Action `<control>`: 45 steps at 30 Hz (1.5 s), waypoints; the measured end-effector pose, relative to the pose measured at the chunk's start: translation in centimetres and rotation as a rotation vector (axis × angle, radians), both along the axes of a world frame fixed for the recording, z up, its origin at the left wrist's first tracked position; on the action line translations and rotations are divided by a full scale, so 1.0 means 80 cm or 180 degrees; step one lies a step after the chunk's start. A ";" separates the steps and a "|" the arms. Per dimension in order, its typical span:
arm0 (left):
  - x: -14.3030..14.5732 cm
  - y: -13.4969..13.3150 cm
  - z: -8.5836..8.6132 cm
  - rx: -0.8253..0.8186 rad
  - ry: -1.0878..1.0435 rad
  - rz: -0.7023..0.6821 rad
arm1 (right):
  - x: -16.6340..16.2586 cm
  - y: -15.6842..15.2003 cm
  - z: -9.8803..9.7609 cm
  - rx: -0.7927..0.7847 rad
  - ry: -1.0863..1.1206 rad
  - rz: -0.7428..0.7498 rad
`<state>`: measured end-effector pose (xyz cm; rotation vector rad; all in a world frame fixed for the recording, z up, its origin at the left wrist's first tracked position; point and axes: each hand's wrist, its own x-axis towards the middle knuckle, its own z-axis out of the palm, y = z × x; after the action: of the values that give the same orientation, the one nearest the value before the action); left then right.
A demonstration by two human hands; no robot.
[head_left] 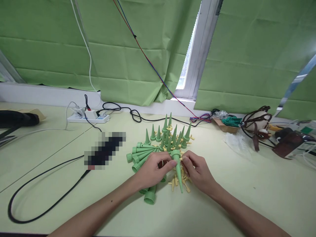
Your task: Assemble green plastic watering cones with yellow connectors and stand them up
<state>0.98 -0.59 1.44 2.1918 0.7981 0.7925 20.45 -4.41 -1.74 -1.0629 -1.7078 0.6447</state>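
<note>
My left hand is closed around a green watering spike, its wide collar turned away from me and its point angled down toward me. At the spike's collar, my right hand pinches a small yellow valve, mostly hidden by the fingertips. Whether the valve is seated in the spike I cannot tell. Beneath and between the hands lies a loose pile of yellow valves. Behind them several green spikes stand points up, some with yellow valves at their collars. More green spikes lie in a fan beside my left hand.
A blurred dark device with a black cable lies to the left. Farther back are a white power strip and a long black cable. On the right are a cardboard box, a clear plastic bag and a dark red object.
</note>
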 end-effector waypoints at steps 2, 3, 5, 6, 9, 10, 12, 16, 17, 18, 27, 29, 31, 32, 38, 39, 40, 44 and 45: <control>0.000 0.000 -0.001 -0.0102 0.0016 0.0024 | 0.000 0.000 0.000 0.0009 -0.0043 0.0030; 0.000 0.000 -0.001 -0.0120 0.0025 0.0038 | 0.000 0.000 0.000 0.0013 -0.0062 0.0033; 0.000 0.000 -0.001 -0.0124 0.0026 0.0069 | 0.000 0.000 0.000 0.0013 -0.0080 0.0038; 0.000 0.000 -0.001 -0.0131 0.0014 0.0080 | 0.000 0.000 -0.001 0.0007 -0.0075 0.0049; 0.001 0.000 0.001 -0.0147 -0.0043 0.0096 | 0.000 0.000 -0.001 -0.0011 -0.0008 0.0126; 0.001 0.000 0.002 -0.0135 -0.0058 0.0104 | 0.000 0.000 -0.001 -0.0017 0.0018 0.0161; 0.001 0.000 0.003 -0.0084 -0.0072 0.0114 | -0.001 0.001 -0.002 -0.0019 0.0043 0.0208; -0.002 0.000 0.002 0.0070 -0.0052 0.0086 | -0.001 0.000 -0.001 -0.0024 0.0029 0.0234; -0.003 0.000 0.001 0.0129 -0.0052 0.0071 | -0.001 0.000 0.000 -0.0038 0.0032 0.0237; -0.004 0.000 0.000 0.0195 -0.0060 0.0048 | -0.002 -0.001 0.000 -0.0056 0.0033 0.0241; -0.005 0.001 -0.012 0.0803 -0.0302 -0.0201 | -0.006 -0.006 0.004 -0.0194 0.0136 0.0480; -0.005 0.001 -0.014 0.0895 -0.0355 -0.0242 | -0.006 -0.005 0.003 -0.0202 0.0159 0.0498; -0.005 0.000 -0.015 0.0943 -0.0394 -0.0288 | -0.007 -0.004 0.002 -0.0220 0.0180 0.0518; -0.005 0.000 -0.015 0.0951 -0.0400 -0.0306 | -0.007 -0.004 0.001 -0.0224 0.0192 0.0530; -0.002 -0.002 -0.012 0.1065 -0.0334 -0.0240 | -0.007 -0.002 0.000 -0.0233 0.0158 0.0499; -0.002 -0.002 -0.012 0.1064 -0.0327 -0.0217 | -0.007 -0.001 0.001 -0.0194 0.0107 0.0452; -0.002 -0.002 -0.011 0.1038 -0.0316 -0.0196 | -0.006 -0.001 0.003 -0.0141 0.0044 0.0397; -0.003 -0.004 -0.006 0.0805 -0.0290 -0.0184 | -0.002 -0.001 0.006 0.0042 -0.0047 0.0157; -0.003 -0.004 -0.005 0.0725 -0.0292 -0.0185 | -0.001 -0.001 0.006 0.0063 -0.0014 0.0127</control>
<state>0.77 -0.93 1.07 2.3464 0.6214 0.9884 20.36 -4.49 -1.24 -1.0193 -1.7397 0.6499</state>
